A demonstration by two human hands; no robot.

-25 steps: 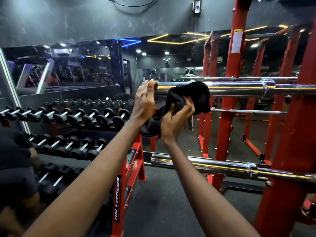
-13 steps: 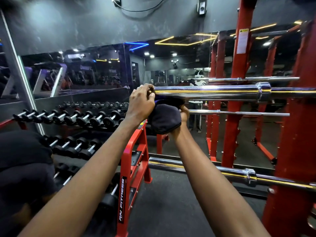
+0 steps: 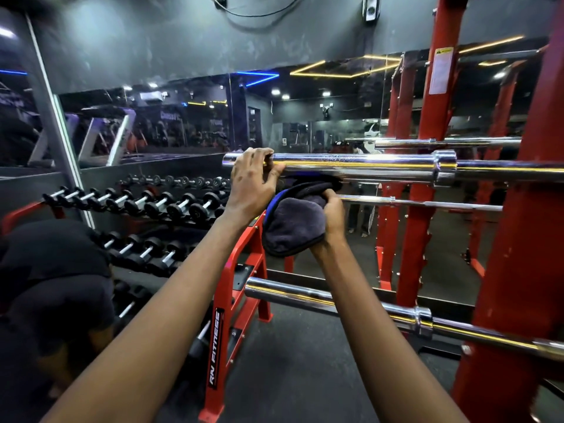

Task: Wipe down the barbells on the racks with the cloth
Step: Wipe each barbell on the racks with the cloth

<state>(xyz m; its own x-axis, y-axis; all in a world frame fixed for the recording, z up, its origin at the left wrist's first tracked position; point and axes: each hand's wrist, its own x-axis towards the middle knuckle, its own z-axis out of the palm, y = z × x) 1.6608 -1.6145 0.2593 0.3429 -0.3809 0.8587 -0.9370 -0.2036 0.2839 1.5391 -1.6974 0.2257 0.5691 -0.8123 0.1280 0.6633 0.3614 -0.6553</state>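
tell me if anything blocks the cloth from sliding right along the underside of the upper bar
Nothing visible blocks it on the sleeve. The right hand presses the cloth up under the upper barbell near its left end, beside the left hand. Further right a raised chrome collar steps out, and past that a red rack upright crosses in front of the bar.

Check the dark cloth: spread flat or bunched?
Bunched. The dark grey blue-edged cloth is gathered in folds in the right hand, pressed up under the upper chrome barbell sleeve; a rounded flap hangs loose below.
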